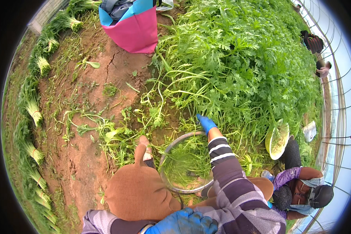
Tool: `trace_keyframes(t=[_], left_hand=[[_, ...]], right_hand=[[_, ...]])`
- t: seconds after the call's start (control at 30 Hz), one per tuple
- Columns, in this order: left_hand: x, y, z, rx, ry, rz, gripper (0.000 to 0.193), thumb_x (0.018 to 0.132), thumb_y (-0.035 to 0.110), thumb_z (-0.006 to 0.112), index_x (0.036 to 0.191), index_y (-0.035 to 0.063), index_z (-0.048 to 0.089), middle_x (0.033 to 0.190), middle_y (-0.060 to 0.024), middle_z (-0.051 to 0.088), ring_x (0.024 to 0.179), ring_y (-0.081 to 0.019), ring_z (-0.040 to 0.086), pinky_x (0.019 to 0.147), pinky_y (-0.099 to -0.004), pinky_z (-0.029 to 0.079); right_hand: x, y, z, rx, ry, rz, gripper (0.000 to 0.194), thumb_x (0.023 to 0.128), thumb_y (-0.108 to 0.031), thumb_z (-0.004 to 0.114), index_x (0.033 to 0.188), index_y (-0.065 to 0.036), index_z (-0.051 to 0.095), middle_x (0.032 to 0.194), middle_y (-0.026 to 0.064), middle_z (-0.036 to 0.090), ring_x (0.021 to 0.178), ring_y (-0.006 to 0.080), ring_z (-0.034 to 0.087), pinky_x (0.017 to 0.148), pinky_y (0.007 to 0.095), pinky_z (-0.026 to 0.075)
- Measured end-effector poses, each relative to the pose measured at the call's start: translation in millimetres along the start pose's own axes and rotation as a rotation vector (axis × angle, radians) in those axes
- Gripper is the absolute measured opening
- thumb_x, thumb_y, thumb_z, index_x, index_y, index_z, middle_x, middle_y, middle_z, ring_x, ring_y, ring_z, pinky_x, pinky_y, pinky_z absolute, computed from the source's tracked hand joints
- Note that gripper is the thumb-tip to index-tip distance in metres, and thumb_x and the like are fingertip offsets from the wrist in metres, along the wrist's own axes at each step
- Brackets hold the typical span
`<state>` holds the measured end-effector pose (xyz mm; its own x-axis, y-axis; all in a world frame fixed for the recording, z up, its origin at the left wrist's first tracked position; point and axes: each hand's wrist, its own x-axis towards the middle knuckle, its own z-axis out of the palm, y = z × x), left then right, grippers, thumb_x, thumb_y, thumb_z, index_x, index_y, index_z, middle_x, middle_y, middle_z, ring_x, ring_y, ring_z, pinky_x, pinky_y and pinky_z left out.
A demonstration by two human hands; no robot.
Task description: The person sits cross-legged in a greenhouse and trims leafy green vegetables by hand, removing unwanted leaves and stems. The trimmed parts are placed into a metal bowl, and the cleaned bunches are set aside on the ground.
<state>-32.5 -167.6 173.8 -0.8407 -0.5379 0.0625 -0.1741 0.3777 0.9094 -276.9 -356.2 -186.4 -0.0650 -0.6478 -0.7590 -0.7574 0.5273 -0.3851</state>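
Observation:
My right hand [206, 124], in a blue glove, reaches into the base of the standing leafy green plants [234, 70], just beyond the rim of a round basin. Leaves and stems hide its fingertips, so its grasp cannot be made out. My left hand [184, 223], also in a blue glove, rests near my lap at the bottom of the view with its fingers curled; whether something is inside is hidden. Between my knees stands the round basin [175, 142] with a grey rim, holding loose green stems and leaves.
Tied bundles of greens [33, 111] line the left side. A pink and blue bag [134, 32] stands at the top. At right, a co-worker in a dark cap [323, 196] sits near a pale green basin [278, 140]. Other people are farther off, by the greenhouse wall.

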Motion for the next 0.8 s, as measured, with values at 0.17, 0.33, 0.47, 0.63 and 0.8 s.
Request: trace_keyframes(t=[0.17, 0.33, 0.47, 0.63, 0.8], left_hand=[[4, -1, 1, 0.005, 0.01, 0.005, 0.024, 0.083, 0.022, 0.058, 0.1, 0.0048, 0.057, 0.08, -0.0092, 0.057, 0.076, -0.0274, 0.06, 0.066, -0.0375, 0.047], [8, -2, -2, 0.023, 0.009, -0.002, 0.024, 0.083, 0.022, 0.058, 0.101, 0.0047, 0.057, 0.08, -0.0092, 0.057, 0.076, -0.0274, 0.06, 0.066, -0.0376, 0.047], [7, -5, -5, 0.019, 0.021, -0.008, 0.025, 0.083, 0.022, 0.058, 0.101, 0.0047, 0.057, 0.08, -0.0092, 0.057, 0.076, -0.0274, 0.06, 0.066, -0.0376, 0.047], [4, -8, -7, 0.015, 0.036, -0.008, 0.025, 0.083, 0.022, 0.058, 0.101, 0.0047, 0.058, 0.08, -0.0093, 0.058, 0.075, -0.0275, 0.059, 0.066, -0.0376, 0.046], [3, -8, -6, 0.017, 0.056, 0.002, 0.025, 0.083, 0.022, 0.058, 0.101, 0.0046, 0.058, 0.079, -0.0093, 0.058, 0.075, -0.0275, 0.059, 0.066, -0.0377, 0.046]], right_hand=[[-7, 11, 2, 0.202, 0.38, -0.002, 0.081, 0.078, -0.056, 0.065, 0.119, 0.013, 0.052, 0.119, 0.0294, 0.056, 0.115, 0.0348, 0.053, 0.096, 0.0361, 0.041], [40, -25, 23, -0.175, 0.315, -0.074, 0.068, 0.089, -0.059, 0.037, 0.131, -0.006, 0.048, 0.136, 0.0192, 0.046, 0.127, 0.0358, 0.041, 0.105, 0.0421, 0.031], [64, -32, 22, -0.456, -0.006, -0.152, 0.071, 0.088, -0.059, 0.038, 0.134, -0.005, 0.045, 0.136, 0.0188, 0.047, 0.127, 0.0385, 0.041, 0.106, 0.0441, 0.03], [24, -17, 0, -0.045, -0.123, 0.004, 0.051, 0.083, -0.043, 0.065, 0.115, -0.004, 0.061, 0.09, 0.017, 0.065, 0.079, 0.026, 0.061, 0.071, 0.036, 0.047], [-36, -17, -31, 0.703, -0.068, -0.104, 0.034, 0.081, -0.038, 0.071, 0.09, -0.007, 0.063, 0.055, -0.0053, 0.04, 0.046, 0.0075, 0.033, 0.044, 0.0251, 0.024]])
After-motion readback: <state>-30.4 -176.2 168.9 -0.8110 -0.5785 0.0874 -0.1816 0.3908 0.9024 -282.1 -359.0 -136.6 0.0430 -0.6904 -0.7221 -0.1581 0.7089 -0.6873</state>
